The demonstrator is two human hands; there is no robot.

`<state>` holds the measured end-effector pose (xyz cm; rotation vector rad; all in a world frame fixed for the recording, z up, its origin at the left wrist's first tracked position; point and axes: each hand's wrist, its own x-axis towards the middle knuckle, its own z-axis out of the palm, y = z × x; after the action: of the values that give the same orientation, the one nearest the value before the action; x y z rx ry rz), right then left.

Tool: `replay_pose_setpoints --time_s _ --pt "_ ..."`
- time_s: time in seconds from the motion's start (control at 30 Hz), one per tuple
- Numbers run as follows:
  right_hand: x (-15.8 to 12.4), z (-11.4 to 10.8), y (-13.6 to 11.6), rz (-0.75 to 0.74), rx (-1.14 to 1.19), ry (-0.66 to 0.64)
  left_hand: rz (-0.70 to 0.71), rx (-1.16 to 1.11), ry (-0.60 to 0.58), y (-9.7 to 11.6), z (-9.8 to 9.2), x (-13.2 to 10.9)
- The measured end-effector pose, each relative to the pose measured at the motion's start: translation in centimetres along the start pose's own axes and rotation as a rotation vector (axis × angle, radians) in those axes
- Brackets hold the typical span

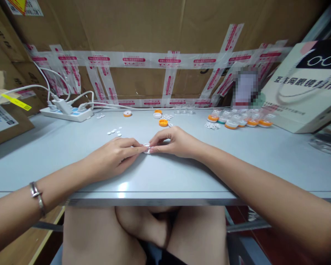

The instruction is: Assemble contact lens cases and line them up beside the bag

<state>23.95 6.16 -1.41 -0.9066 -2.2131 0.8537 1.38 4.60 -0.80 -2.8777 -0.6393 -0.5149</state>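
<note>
A small white round cap-like piece (146, 148) is at the middle of the table, between my two hands. The fingertips of my left hand (124, 151) press on its left side. From the right, my right hand (174, 141) pinches its edge with thumb and finger. My fingers cover part of the piece. Just beyond lie an orange ring-shaped cap (163, 123), a white cap (157, 115) and scattered small white pieces with dark marks (167, 117). Several small white discs (119, 134) lie beyond my left hand.
A white power strip (67, 113) with plugged-in cables is at the back left. Clear containers with orange and green bases (231, 124) cluster at the back right, near a white paper bag (298, 99). A taped cardboard box (143, 82) stands behind the table (168, 178).
</note>
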Motion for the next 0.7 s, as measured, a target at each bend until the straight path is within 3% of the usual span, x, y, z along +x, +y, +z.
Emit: replay_pose_setpoints --time_s 0.27,0.53,0.6,0.7 --pt "-0.1 0.0 -0.1 -0.039 -0.065 -0.013 -0.009 0.033 -0.051 -0.1 0.0 -0.2" --pt "0.0 0.0 -0.5 0.054 -0.052 -0.01 -0.027 -0.025 -0.04 0.1 -0.3 -0.1" --pt "0.0 0.0 -0.7 0.054 -0.04 0.008 -0.1 -0.066 0.007 -0.7 -1.0 -0.2" --pt "0.0 0.0 -0.8 0.063 -0.003 0.021 -0.355 -0.008 0.093 -3.5 -2.4 -0.7"
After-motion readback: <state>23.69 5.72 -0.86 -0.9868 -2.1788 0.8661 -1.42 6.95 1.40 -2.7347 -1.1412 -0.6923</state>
